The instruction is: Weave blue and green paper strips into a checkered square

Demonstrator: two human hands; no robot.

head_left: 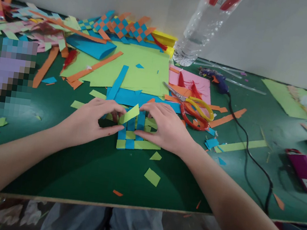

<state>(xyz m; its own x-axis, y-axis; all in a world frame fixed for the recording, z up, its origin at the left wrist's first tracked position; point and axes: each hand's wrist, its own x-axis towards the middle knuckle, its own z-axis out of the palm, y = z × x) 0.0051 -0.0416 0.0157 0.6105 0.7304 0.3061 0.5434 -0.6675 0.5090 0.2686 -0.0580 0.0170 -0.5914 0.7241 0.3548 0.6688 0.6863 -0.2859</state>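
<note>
Well to the left of the fingers, an orange strip (45, 66) lies slanted on the green desk (78, 173). The left hand (90, 121) rests on the desk with its fingers (116, 109) curled inward, forefinger and thumb closed on the low end of a loose green strip (129, 114). That strip rises at a tilt in the gap between the two hands. Directly under and just ahead of both sets of fingertips lies the woven patch (133, 139), blue and green strips crossed over and under, flat on the desk.

The right hand (165, 129) lies over the patch's right side with its fingers spread and unclenched. Its forefinger touches the strip's raised end and its thumb presses down on the weave.

Beyond the fingers, a long blue strip (117, 82) lies across a large green sheet (142, 72). Just right of the right hand's knuckles lie scissors (196, 111) with yellow and red handles. Farther back stands a clear plastic bottle (200, 30). Well to the right of the fingers, a glue gun (218, 82) trails a black cable (247, 146) toward the desk's near edge.
</note>
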